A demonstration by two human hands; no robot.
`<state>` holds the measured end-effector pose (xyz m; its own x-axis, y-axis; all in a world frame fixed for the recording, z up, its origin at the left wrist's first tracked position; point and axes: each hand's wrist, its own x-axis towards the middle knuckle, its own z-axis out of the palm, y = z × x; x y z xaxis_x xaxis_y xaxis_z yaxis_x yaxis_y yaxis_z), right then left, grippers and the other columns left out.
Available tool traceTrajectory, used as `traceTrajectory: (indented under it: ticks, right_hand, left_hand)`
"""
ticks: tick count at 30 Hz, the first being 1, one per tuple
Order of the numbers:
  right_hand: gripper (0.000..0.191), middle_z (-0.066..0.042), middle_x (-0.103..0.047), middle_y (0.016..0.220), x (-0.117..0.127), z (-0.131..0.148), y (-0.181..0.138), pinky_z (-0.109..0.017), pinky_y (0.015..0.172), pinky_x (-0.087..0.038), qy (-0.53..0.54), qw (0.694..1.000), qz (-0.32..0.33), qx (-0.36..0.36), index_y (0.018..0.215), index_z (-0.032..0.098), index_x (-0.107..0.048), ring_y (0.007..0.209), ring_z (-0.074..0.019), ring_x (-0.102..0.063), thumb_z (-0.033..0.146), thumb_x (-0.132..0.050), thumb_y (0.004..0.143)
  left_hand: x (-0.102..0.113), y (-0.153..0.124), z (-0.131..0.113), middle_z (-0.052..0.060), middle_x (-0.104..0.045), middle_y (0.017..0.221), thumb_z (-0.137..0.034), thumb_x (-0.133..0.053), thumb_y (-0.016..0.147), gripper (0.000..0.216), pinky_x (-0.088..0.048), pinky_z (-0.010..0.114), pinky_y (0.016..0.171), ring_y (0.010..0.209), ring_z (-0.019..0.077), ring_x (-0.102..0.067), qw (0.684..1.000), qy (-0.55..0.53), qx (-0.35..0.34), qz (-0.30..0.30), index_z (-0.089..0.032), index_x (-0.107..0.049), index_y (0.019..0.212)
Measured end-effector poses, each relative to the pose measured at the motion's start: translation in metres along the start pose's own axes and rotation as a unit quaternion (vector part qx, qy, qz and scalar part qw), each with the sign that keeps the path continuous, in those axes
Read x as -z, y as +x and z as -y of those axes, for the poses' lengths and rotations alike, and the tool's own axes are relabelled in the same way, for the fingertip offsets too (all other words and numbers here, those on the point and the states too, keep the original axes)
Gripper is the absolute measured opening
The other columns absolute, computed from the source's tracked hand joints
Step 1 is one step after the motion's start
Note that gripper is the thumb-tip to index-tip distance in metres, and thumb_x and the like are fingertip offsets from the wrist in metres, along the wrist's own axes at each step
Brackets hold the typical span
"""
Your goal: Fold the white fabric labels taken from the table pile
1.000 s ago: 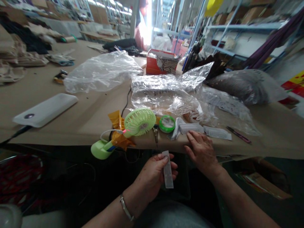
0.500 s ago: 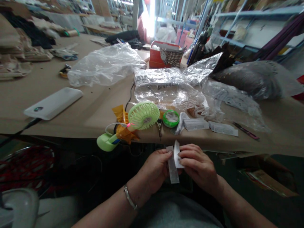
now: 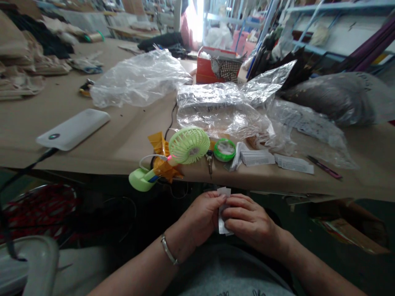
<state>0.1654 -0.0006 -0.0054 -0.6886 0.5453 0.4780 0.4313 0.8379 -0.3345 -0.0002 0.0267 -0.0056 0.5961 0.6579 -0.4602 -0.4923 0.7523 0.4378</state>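
Observation:
Close to my body, below the table edge, my left hand (image 3: 205,216) pinches narrow white labels (image 3: 222,226) between thumb and fingers. My right hand (image 3: 248,220) is closed against the same labels from the other side, its fingers lying over them. The labels overlap, so how many there are is hidden. On the table edge just beyond are stacks of printed white labels (image 3: 257,158) and a second fanned stack (image 3: 294,163). Beside them stands a round green tub (image 3: 224,150) with pale contents.
A green fan (image 3: 189,145) is fixed to the table edge with orange tape (image 3: 160,146). A white power bank (image 3: 74,129) lies left. Clear plastic bags (image 3: 222,109) spread behind, near a red box (image 3: 205,68). A slim pink-and-black tool (image 3: 325,167) lies right.
My right hand has moved left against my left hand. The label it held apart now lies over the one in my left hand. The view has shifted slightly.

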Motion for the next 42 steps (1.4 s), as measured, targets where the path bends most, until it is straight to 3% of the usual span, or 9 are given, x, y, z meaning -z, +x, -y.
traceTrajectory:
  ticks: [4,7,9,12,16,25,33,38,42]
  right_hand:
    - [0.035,-0.01,-0.065,0.111,0.022,-0.018,-0.019,-0.042,0.095,-0.049,-0.075,0.99,-0.081,-0.09,0.121,0.018,-0.053,0.116,-0.0249,-0.053,0.019,-0.057,0.086]
    - [0.05,-0.017,-0.055,0.123,0.042,-0.05,-0.046,-0.053,0.099,-0.04,-0.255,0.921,-0.168,-0.242,0.133,0.014,-0.042,0.121,-0.032,-0.047,0.033,-0.054,0.088]
    - [0.059,-0.021,-0.05,0.129,0.051,-0.07,-0.064,-0.059,0.099,-0.036,-0.346,0.876,-0.145,-0.303,0.135,0.011,-0.04,0.123,-0.0373,-0.042,0.044,-0.052,0.088]
    - [0.051,-0.019,-0.053,0.129,0.053,-0.085,-0.084,-0.056,0.097,-0.037,-0.401,0.852,-0.076,-0.328,0.132,0.012,-0.045,0.121,-0.0367,-0.045,0.04,-0.051,0.089]
    - [0.035,-0.014,-0.061,0.119,0.054,-0.086,-0.096,-0.049,0.095,-0.042,-0.389,0.865,-0.074,-0.307,0.122,0.015,-0.055,0.112,-0.0299,-0.053,0.029,-0.047,0.091]
    - [0.02,-0.008,-0.069,0.097,0.065,-0.089,-0.106,-0.043,0.089,-0.05,-0.265,0.894,-0.197,-0.302,0.093,0.019,-0.066,0.095,-0.0233,-0.064,0.029,-0.05,0.09]
    - [0.009,-0.005,-0.07,0.094,0.041,-0.059,-0.059,-0.037,0.087,-0.051,-0.136,0.884,-0.314,-0.317,0.089,0.021,-0.063,0.091,-0.0216,-0.066,0.026,-0.055,0.089]
    - [0.012,-0.006,-0.068,0.093,0.002,-0.022,-0.006,-0.038,0.085,-0.053,0.076,0.938,-0.269,-0.204,0.089,0.021,-0.059,0.094,-0.0195,-0.065,0.011,-0.051,0.089]
    - [0.013,-0.006,-0.068,0.091,-0.02,-0.005,0.012,-0.04,0.084,-0.053,0.13,0.969,-0.181,-0.11,0.091,0.02,-0.059,0.094,-0.0198,-0.064,0.011,-0.05,0.089]
  left_hand:
    - [0.004,-0.001,-0.002,0.008,-0.068,0.067,-0.02,-0.06,0.08,0.014,-0.049,0.028,0.056,0.053,0.0153,-0.062,0.997,0.04,0.027,-0.055,-0.008,-0.065,0.085]
    - [0.003,-0.004,-0.005,0.01,-0.07,0.07,-0.021,-0.054,0.084,0.016,-0.051,0.031,0.058,0.054,0.0168,-0.064,0.992,0.072,0.045,-0.093,-0.009,-0.064,0.087]
    - [0.004,-0.004,-0.004,0.01,-0.07,0.069,-0.02,-0.054,0.083,0.015,-0.052,0.031,0.058,0.054,0.0165,-0.064,0.991,0.075,0.044,-0.1,-0.009,-0.063,0.086]
    - [0.008,-0.002,-0.001,0.01,-0.07,0.069,-0.021,-0.058,0.082,0.015,-0.053,0.032,0.059,0.056,0.018,-0.066,0.993,0.065,0.04,-0.088,-0.009,-0.064,0.086]
    - [0.014,-0.001,0.002,0.01,-0.071,0.071,-0.022,-0.059,0.082,0.016,-0.054,0.032,0.059,0.057,0.018,-0.066,0.994,0.062,0.042,-0.078,-0.009,-0.064,0.088]
    - [0.005,-0.007,-0.004,0.009,-0.069,0.066,-0.021,-0.057,0.082,0.014,-0.052,0.029,0.055,0.052,0.0165,-0.064,0.992,0.074,0.043,-0.091,-0.009,-0.064,0.084]
    - [0.006,-0.006,-0.003,0.01,-0.069,0.068,-0.021,-0.055,0.083,0.015,-0.051,0.031,0.058,0.055,0.0176,-0.065,0.992,0.075,0.043,-0.09,-0.009,-0.063,0.086]
    - [0.004,-0.003,-0.003,0.009,-0.069,0.069,-0.022,-0.056,0.082,0.016,-0.05,0.033,0.06,0.054,0.0175,-0.063,0.996,0.059,0.035,-0.055,-0.009,-0.064,0.086]
    - [0.001,-0.004,-0.005,0.005,-0.065,0.062,-0.016,-0.065,0.073,0.009,-0.046,0.025,0.055,0.051,0.0124,-0.058,0.999,0.032,-0.002,-0.035,-0.008,-0.066,0.074]
